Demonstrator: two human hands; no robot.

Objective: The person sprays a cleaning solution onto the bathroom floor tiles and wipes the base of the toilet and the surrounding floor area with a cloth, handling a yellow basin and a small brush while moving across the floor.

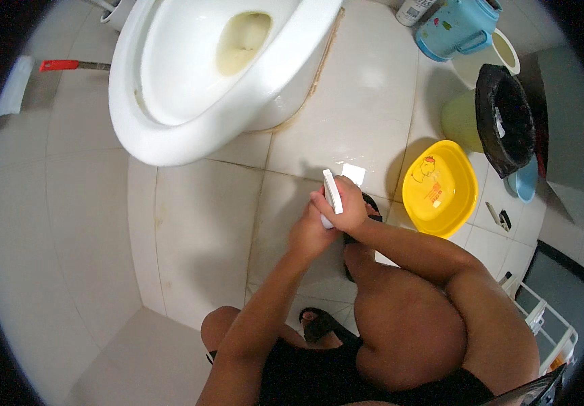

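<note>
In front of my bent legs, both hands are together around a white plastic object [332, 192] that has a narrow flat top. My left hand [312, 232] wraps it from the lower left. On its right side, my right hand [348, 205] closes over it, so most of its body is hidden. Just beyond the fingers shows a flat white square piece [354, 173]; I cannot tell whether it joins the held object or lies on the floor. The white ceramic toilet [190, 137] stands ahead, with yellowish water [243, 43] in its bowl.
To the right are a yellow plastic basin [441, 203] with a duck picture, a green bin [458, 122] lined with a black bag [505, 147], a blue jug [454, 30] and a white rack [545, 314]. A red-handled tool [61, 65] is left of the toilet.
</note>
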